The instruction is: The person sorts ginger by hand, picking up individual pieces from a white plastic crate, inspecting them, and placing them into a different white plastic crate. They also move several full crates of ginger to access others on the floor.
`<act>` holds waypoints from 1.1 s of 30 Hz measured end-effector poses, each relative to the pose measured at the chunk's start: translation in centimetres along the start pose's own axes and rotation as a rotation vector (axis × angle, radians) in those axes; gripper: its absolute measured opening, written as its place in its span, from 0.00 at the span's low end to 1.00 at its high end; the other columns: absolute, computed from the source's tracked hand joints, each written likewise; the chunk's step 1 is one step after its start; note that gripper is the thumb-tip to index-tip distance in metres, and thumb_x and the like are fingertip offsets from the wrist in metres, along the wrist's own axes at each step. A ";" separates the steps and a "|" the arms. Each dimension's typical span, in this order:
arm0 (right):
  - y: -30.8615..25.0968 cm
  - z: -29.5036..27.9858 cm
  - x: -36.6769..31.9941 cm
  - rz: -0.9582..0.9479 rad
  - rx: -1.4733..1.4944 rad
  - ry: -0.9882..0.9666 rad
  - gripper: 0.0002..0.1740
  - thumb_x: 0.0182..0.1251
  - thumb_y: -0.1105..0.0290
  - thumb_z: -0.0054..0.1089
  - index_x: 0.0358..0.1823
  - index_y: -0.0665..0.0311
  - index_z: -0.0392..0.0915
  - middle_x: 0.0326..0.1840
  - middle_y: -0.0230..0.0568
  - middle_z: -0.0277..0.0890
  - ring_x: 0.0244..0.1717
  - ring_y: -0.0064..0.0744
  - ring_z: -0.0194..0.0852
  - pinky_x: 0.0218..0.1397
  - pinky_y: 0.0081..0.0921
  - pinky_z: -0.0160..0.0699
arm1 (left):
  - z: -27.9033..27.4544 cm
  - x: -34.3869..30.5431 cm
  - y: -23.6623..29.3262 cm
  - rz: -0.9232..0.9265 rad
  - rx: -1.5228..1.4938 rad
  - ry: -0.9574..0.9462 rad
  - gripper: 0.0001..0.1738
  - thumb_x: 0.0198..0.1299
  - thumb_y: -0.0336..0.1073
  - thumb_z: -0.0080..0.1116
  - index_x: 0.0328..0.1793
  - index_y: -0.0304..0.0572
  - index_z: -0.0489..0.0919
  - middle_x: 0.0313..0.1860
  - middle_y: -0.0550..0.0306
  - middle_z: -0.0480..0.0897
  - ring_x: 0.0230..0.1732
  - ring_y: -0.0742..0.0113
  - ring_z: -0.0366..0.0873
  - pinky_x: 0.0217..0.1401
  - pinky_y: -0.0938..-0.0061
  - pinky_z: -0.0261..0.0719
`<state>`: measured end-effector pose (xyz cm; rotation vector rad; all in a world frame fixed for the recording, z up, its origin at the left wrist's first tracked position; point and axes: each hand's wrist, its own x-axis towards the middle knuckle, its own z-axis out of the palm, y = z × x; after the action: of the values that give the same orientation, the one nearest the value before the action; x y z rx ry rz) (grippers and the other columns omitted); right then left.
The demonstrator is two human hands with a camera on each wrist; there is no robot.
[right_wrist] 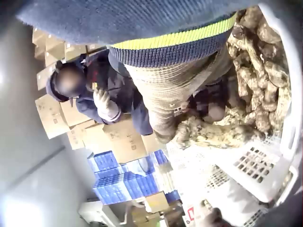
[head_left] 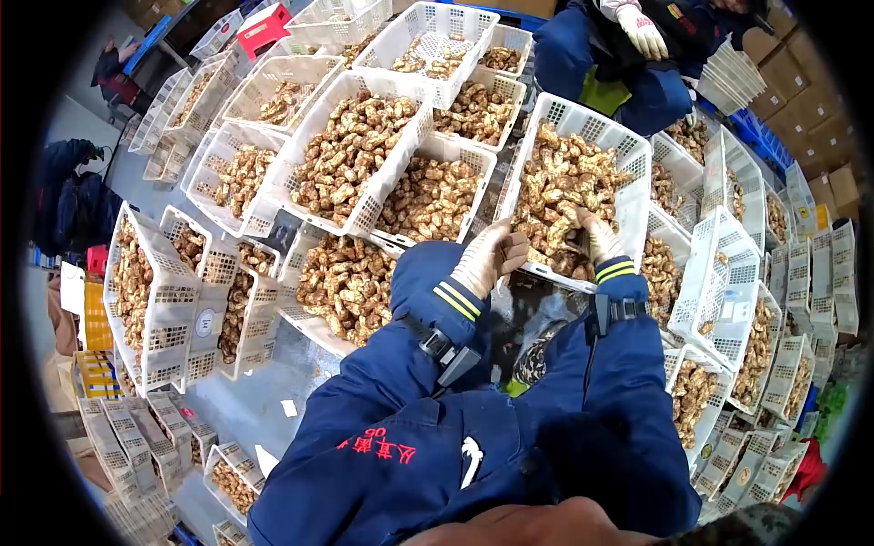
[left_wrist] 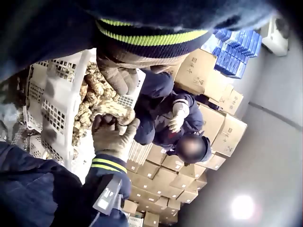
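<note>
My gloved right hand (head_left: 598, 238) is at the near right of a white crate (head_left: 637, 205) heaped with knobbly brown-and-cream pieces (head_left: 560, 182). In the left wrist view that right hand (left_wrist: 113, 141) holds one long piece (left_wrist: 113, 111) between thumb and fingers; the right wrist view shows the same piece (right_wrist: 218, 135) below the gloved hand (right_wrist: 173, 92). Over the crate's near left corner, my gloved left hand (head_left: 490, 257) has its fingers loosely bent, with nothing seen in them. The left wrist view shows this hand (left_wrist: 120, 73) partly under its sleeve.
More crates of similar pieces stand left (head_left: 350, 150), near left (head_left: 341, 287) and right (head_left: 692, 396). A seated person with white gloves (head_left: 642, 32) is beyond the crate. Cardboard boxes (left_wrist: 227, 135) and blue packs (left_wrist: 232, 61) are stacked behind. Crates (head_left: 728, 282) lean at the right.
</note>
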<state>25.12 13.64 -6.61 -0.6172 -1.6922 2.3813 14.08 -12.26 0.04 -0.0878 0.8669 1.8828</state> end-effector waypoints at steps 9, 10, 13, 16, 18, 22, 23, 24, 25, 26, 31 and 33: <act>-2.8 7.0 -3.6 0.244 0.239 -0.022 0.49 0.62 0.35 0.52 0.76 0.56 0.50 0.74 0.42 0.55 0.67 0.41 0.63 0.64 0.43 0.71 | 1.1 -0.7 -1.0 -0.175 0.298 -0.112 0.28 0.60 0.57 0.59 0.59 0.48 0.75 0.46 0.58 0.81 0.44 0.68 0.81 0.48 0.69 0.81; -0.7 6.3 -2.9 0.199 0.270 0.047 0.49 0.63 0.35 0.51 0.75 0.61 0.52 0.73 0.42 0.58 0.67 0.38 0.63 0.64 0.42 0.71 | 1.5 -1.1 -0.7 -0.197 0.309 -0.151 0.29 0.61 0.58 0.59 0.60 0.48 0.75 0.46 0.59 0.82 0.43 0.68 0.81 0.47 0.70 0.81; 0.3 6.8 -2.9 -0.001 0.169 -0.008 0.38 0.69 0.42 0.50 0.68 0.66 0.61 0.63 0.40 0.66 0.60 0.31 0.67 0.61 0.31 0.69 | 1.6 -1.2 -0.7 -0.234 0.339 -0.197 0.29 0.61 0.58 0.59 0.58 0.45 0.76 0.45 0.58 0.83 0.41 0.69 0.82 0.44 0.74 0.82; -2.6 9.7 -4.9 -0.029 -0.073 0.088 0.37 0.67 0.40 0.52 0.63 0.65 0.69 0.50 0.37 0.75 0.47 0.26 0.72 0.50 0.25 0.72 | 2.0 -1.8 -0.6 -0.247 0.398 -0.175 0.27 0.61 0.57 0.59 0.53 0.40 0.78 0.40 0.57 0.84 0.37 0.70 0.82 0.41 0.75 0.82; -2.2 8.9 -4.4 0.052 -0.011 0.020 0.39 0.69 0.42 0.50 0.69 0.66 0.62 0.62 0.39 0.68 0.60 0.29 0.66 0.62 0.28 0.66 | 1.9 -1.7 -0.3 -0.219 0.455 -0.189 0.26 0.61 0.56 0.59 0.52 0.41 0.78 0.37 0.58 0.84 0.34 0.71 0.82 0.37 0.76 0.82; -1.9 7.7 -4.0 0.022 0.070 -0.119 0.36 0.71 0.44 0.48 0.69 0.65 0.63 0.62 0.38 0.68 0.59 0.28 0.67 0.63 0.29 0.67 | 2.2 -1.8 0.1 -0.190 0.537 -0.160 0.23 0.62 0.54 0.59 0.50 0.43 0.79 0.31 0.60 0.83 0.28 0.72 0.80 0.30 0.79 0.79; -1.8 7.4 -3.9 0.008 0.085 -0.143 0.35 0.71 0.45 0.48 0.69 0.64 0.63 0.60 0.38 0.69 0.57 0.26 0.67 0.62 0.28 0.68 | 2.3 -1.8 0.2 -0.185 0.545 -0.151 0.22 0.62 0.54 0.58 0.49 0.43 0.79 0.30 0.61 0.83 0.27 0.72 0.80 0.29 0.79 0.79; -2.1 7.5 -3.8 0.021 0.008 -0.161 0.37 0.69 0.45 0.50 0.70 0.64 0.62 0.58 0.37 0.69 0.56 0.25 0.67 0.61 0.28 0.68 | 2.4 -2.0 0.3 -0.181 0.552 -0.141 0.22 0.62 0.55 0.58 0.48 0.44 0.79 0.29 0.61 0.82 0.26 0.73 0.79 0.29 0.79 0.78; -3.1 8.3 -4.0 0.032 -0.069 -0.180 0.38 0.67 0.44 0.51 0.70 0.63 0.61 0.57 0.36 0.70 0.55 0.25 0.67 0.61 0.28 0.68 | 2.5 -2.1 0.3 -0.179 0.558 -0.131 0.22 0.63 0.55 0.57 0.48 0.44 0.79 0.29 0.62 0.82 0.26 0.73 0.79 0.28 0.80 0.78; -3.8 9.3 -4.4 -0.035 -0.152 -0.179 0.44 0.63 0.39 0.54 0.71 0.64 0.60 0.60 0.38 0.69 0.58 0.28 0.67 0.63 0.30 0.67 | 2.5 -2.1 0.4 -0.199 0.515 -0.143 0.22 0.63 0.56 0.56 0.47 0.44 0.78 0.28 0.62 0.81 0.25 0.73 0.78 0.27 0.80 0.76; -1.9 8.7 -3.9 -0.158 -0.031 -0.251 0.38 0.67 0.48 0.56 0.70 0.66 0.61 0.65 0.39 0.67 0.62 0.26 0.64 0.67 0.27 0.61 | 1.9 -1.7 0.5 -0.307 0.365 -0.221 0.24 0.63 0.60 0.53 0.44 0.45 0.78 0.26 0.64 0.80 0.22 0.75 0.75 0.22 0.81 0.70; -1.4 8.3 -4.0 -0.099 -0.045 -0.153 0.39 0.66 0.46 0.58 0.69 0.66 0.62 0.63 0.39 0.70 0.63 0.27 0.65 0.69 0.28 0.61 | 1.9 -1.5 0.3 -0.315 0.379 -0.199 0.27 0.62 0.63 0.53 0.42 0.45 0.77 0.26 0.63 0.80 0.21 0.73 0.74 0.21 0.81 0.68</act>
<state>25.11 5.50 -2.05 -0.3558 -1.7964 2.3804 15.11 -12.35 2.24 0.1843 0.9929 1.3857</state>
